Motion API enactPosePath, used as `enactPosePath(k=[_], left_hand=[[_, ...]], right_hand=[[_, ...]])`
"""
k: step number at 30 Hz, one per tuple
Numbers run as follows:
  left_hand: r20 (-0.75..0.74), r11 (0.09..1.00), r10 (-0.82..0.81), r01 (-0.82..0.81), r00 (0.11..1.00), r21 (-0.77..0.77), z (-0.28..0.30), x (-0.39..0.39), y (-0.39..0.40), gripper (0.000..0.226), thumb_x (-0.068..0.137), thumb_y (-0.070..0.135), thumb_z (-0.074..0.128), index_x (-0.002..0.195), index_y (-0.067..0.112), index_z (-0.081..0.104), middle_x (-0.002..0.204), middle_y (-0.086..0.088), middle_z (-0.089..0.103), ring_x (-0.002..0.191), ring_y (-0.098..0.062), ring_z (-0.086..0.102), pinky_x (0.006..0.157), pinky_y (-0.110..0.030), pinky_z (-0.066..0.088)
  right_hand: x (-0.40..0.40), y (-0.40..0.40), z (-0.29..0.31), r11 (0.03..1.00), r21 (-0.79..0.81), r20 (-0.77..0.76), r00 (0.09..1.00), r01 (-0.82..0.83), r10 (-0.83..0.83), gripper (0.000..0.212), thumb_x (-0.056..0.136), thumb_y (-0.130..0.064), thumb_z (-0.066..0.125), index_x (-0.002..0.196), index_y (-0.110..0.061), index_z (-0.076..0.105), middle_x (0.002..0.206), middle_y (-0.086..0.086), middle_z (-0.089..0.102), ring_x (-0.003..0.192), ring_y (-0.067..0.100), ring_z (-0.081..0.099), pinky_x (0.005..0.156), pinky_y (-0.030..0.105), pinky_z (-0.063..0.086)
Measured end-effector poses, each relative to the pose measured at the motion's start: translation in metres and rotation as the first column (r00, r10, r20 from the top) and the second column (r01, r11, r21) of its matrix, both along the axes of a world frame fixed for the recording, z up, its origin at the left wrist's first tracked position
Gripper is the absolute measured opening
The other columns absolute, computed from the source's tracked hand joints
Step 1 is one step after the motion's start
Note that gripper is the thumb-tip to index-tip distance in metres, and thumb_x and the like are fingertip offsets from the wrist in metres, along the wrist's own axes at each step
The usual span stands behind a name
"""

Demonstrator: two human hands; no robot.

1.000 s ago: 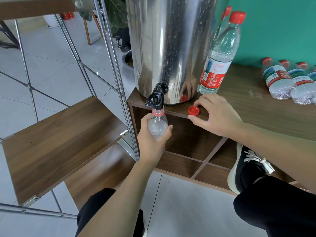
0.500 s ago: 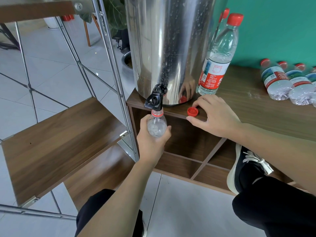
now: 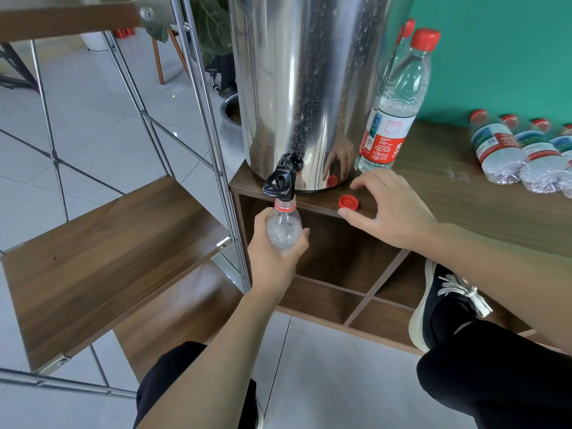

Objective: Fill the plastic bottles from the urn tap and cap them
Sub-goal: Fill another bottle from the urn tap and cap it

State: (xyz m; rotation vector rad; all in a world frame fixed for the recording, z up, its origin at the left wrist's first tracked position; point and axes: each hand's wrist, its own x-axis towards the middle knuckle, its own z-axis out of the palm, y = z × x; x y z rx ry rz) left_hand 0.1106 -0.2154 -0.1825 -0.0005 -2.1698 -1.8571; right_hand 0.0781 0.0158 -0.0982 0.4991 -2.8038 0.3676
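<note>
My left hand (image 3: 275, 258) gripped the uncapped bottle (image 3: 283, 226) with its mouth directly under the urn tap (image 3: 280, 182), best kept upright and centred, while my right hand (image 3: 391, 209) rested relaxed, holding nothing, beside the loose red cap (image 3: 349, 202).

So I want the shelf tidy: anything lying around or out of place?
Several capped bottles lie on their sides at the right of the shelf top, and a loose red cap sits near its front edge.
</note>
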Motion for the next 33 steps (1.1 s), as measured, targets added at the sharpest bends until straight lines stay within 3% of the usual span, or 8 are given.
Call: enactPosePath(k=[4, 14, 20, 25, 33], left_hand=[[0.010, 1.000, -0.002, 0.002, 1.000, -0.006, 0.000, 0.001, 0.002, 0.064, 0.082, 0.026, 0.088, 0.131, 0.034, 0.048, 0.114, 0.025, 0.058, 0.108, 0.016, 0.053, 0.081, 0.002, 0.041], [-0.001, 0.999, -0.002, 0.002, 1.000, 0.041, 0.005, 0.000, 0.005, 0.066, 0.081, 0.027, 0.088, 0.136, 0.027, 0.051, 0.117, 0.019, 0.061, 0.109, 0.007, 0.057, 0.083, -0.001, 0.042], [-0.020, 0.998, 0.000, 0.001, 1.000, 0.057, 0.006, 0.001, 0.004, 0.061, 0.081, 0.028, 0.087, 0.131, 0.032, 0.052, 0.115, 0.018, 0.065, 0.109, -0.002, 0.061, 0.086, -0.007, 0.045], [-0.024, 0.997, 0.010, -0.008, 1.000, 0.073, 0.006, 0.000, 0.004, 0.061, 0.081, 0.030, 0.088, 0.131, 0.028, 0.054, 0.114, 0.013, 0.067, 0.107, -0.007, 0.065, 0.086, -0.012, 0.050], [-0.026, 0.996, 0.006, -0.003, 1.000, 0.091, 0.004, -0.002, 0.003, 0.060, 0.079, 0.030, 0.089, 0.129, 0.029, 0.054, 0.111, 0.010, 0.069, 0.104, -0.010, 0.067, 0.085, -0.017, 0.053]], right_hand=[[0.005, -0.006, 0.011, 0.998, -0.059, -0.039, 0.999, -0.001, -0.001, 0.059, 0.089, -0.067, 0.055, 0.124, -0.019, 0.060, 0.123, -0.004, 0.060, 0.118, 0.014, 0.051, 0.102, 0.035, 0.043], [0.025, -0.052, 0.052, 0.935, -0.245, -0.240, 0.950, -0.256, 0.198, 0.044, 0.093, -0.048, 0.065, 0.115, -0.010, 0.065, 0.117, 0.002, 0.061, 0.113, 0.017, 0.056, 0.100, 0.029, 0.044], [0.028, -0.087, 0.065, 0.902, -0.252, -0.258, 0.922, -0.352, 0.288, 0.039, 0.090, -0.043, 0.073, 0.115, -0.013, 0.071, 0.122, 0.000, 0.066, 0.120, 0.014, 0.057, 0.105, 0.029, 0.044], [0.027, -0.100, 0.066, 0.916, -0.231, -0.214, 0.935, -0.329, 0.282, 0.037, 0.089, -0.050, 0.069, 0.109, -0.019, 0.077, 0.127, -0.004, 0.064, 0.121, 0.011, 0.056, 0.103, 0.025, 0.044], [0.030, -0.104, 0.062, 0.936, -0.175, -0.306, 0.920, -0.306, 0.244, 0.041, 0.090, -0.051, 0.064, 0.107, -0.018, 0.080, 0.126, -0.001, 0.070, 0.117, 0.016, 0.061, 0.101, 0.028, 0.047]])
